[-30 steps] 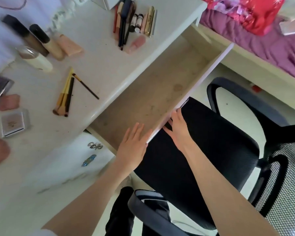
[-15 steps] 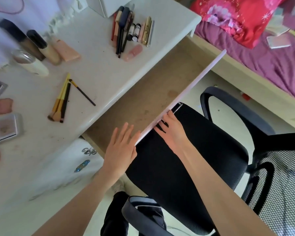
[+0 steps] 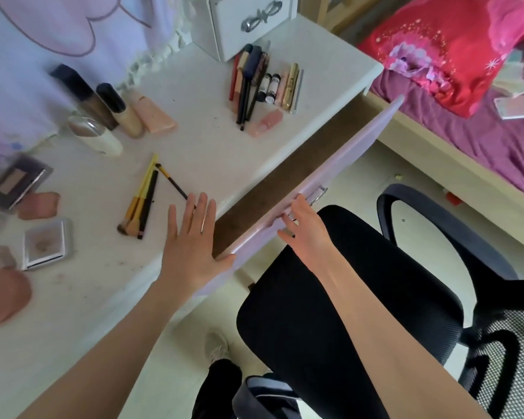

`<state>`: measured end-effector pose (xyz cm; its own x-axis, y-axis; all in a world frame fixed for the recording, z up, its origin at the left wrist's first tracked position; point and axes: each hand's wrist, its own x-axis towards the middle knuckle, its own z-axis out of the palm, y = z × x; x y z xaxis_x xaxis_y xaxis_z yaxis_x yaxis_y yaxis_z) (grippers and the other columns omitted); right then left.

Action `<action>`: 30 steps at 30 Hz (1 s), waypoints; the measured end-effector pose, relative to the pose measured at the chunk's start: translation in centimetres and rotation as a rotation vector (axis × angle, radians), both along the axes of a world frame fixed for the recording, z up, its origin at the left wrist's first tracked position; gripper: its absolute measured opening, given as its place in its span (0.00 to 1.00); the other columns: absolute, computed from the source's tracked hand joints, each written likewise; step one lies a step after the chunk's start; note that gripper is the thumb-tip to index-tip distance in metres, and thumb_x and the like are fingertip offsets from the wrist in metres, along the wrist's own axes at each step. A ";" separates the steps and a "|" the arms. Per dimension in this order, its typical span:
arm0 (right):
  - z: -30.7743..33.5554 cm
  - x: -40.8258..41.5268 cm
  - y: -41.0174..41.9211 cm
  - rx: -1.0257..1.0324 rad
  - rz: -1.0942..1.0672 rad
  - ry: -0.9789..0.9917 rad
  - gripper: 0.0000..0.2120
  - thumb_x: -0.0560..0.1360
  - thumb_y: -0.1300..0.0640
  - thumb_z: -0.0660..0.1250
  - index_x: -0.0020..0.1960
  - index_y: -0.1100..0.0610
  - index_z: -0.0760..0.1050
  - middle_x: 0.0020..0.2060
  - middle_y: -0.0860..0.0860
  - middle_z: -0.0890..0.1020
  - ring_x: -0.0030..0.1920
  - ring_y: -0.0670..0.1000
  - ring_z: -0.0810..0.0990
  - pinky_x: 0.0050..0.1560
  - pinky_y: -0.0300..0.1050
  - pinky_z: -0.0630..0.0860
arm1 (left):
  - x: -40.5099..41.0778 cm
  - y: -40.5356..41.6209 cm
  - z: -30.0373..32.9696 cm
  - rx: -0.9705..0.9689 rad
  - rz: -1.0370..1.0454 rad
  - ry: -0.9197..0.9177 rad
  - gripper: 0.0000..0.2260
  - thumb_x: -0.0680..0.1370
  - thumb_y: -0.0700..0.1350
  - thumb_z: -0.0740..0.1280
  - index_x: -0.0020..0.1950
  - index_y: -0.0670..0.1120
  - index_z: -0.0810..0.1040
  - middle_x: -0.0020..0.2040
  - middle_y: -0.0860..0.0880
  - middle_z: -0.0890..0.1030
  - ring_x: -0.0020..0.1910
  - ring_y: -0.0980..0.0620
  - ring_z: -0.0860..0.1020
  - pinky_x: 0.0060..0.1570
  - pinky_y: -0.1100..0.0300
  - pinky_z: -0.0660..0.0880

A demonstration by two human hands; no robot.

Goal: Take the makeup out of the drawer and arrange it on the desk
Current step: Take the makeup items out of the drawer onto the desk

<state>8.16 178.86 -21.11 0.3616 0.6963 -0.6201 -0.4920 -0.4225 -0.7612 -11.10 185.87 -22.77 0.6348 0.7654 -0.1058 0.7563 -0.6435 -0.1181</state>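
The makeup [image 3: 263, 83] is laid out on the desk [image 3: 194, 140], and the bare drawer [image 3: 330, 189] is pushed by two flat, spread-fingered hands, the left hand [image 3: 191, 249] and the right hand [image 3: 306, 231].

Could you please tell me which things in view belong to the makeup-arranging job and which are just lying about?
Part of the job:
drawer
desk
brushes
foundation bottles
pencils and tubes
compacts
left hand
right hand

Just lying about:
office chair
red pillow
bed
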 end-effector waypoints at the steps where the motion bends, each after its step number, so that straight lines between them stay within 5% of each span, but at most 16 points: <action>1: -0.6 0.1 0.7 0.018 -0.024 0.056 0.21 0.83 0.54 0.51 0.74 0.57 0.56 0.73 0.53 0.61 0.72 0.54 0.62 0.68 0.52 0.66 | -0.2 0.7 -0.1 -0.003 0.007 0.010 0.45 0.71 0.66 0.61 0.76 0.41 0.46 0.77 0.42 0.47 0.75 0.42 0.43 0.68 0.46 0.30; 4: -0.5 0.2 3.0 0.007 -0.028 0.161 0.22 0.82 0.51 0.52 0.75 0.55 0.57 0.73 0.52 0.62 0.72 0.53 0.63 0.71 0.56 0.61 | -0.3 2.3 0.2 -0.028 -0.033 0.017 0.41 0.73 0.61 0.65 0.76 0.41 0.52 0.76 0.44 0.53 0.75 0.42 0.44 0.68 0.47 0.29; 8: -1.3 0.3 5.1 0.012 -0.081 0.232 0.23 0.81 0.51 0.55 0.75 0.51 0.58 0.73 0.47 0.63 0.71 0.52 0.66 0.70 0.53 0.62 | -0.3 3.7 0.3 -0.008 -0.084 -0.038 0.35 0.66 0.53 0.75 0.68 0.38 0.70 0.69 0.43 0.70 0.72 0.37 0.60 0.68 0.38 0.46; 11: -1.5 0.1 6.1 -0.006 -0.083 0.225 0.23 0.81 0.50 0.55 0.75 0.51 0.57 0.74 0.49 0.62 0.71 0.53 0.65 0.70 0.53 0.62 | -0.3 4.1 0.1 0.010 -0.098 -0.071 0.32 0.64 0.51 0.77 0.64 0.38 0.74 0.65 0.44 0.75 0.69 0.36 0.64 0.66 0.36 0.51; 18: -0.7 0.1 5.3 0.025 0.010 0.197 0.24 0.82 0.53 0.53 0.76 0.53 0.52 0.75 0.50 0.59 0.73 0.53 0.61 0.72 0.54 0.60 | 0.2 3.6 0.2 -0.090 0.013 0.026 0.31 0.78 0.53 0.61 0.76 0.45 0.52 0.77 0.50 0.51 0.76 0.46 0.41 0.69 0.45 0.32; 24: 3.7 -1.2 4.5 -0.133 0.503 -0.505 0.23 0.81 0.54 0.53 0.74 0.58 0.57 0.73 0.54 0.63 0.70 0.53 0.65 0.66 0.45 0.61 | -1.4 2.9 3.4 -0.131 0.121 -0.027 0.30 0.79 0.60 0.53 0.76 0.50 0.48 0.77 0.50 0.47 0.76 0.47 0.41 0.70 0.42 0.36; 30: 11.0 -6.7 4.9 0.052 1.014 -1.270 0.27 0.81 0.51 0.55 0.76 0.56 0.51 0.75 0.55 0.57 0.74 0.53 0.57 0.73 0.50 0.56 | -10.5 -1.7 8.6 -0.119 0.437 -0.362 0.29 0.78 0.62 0.47 0.76 0.51 0.50 0.77 0.51 0.49 0.76 0.49 0.42 0.71 0.46 0.37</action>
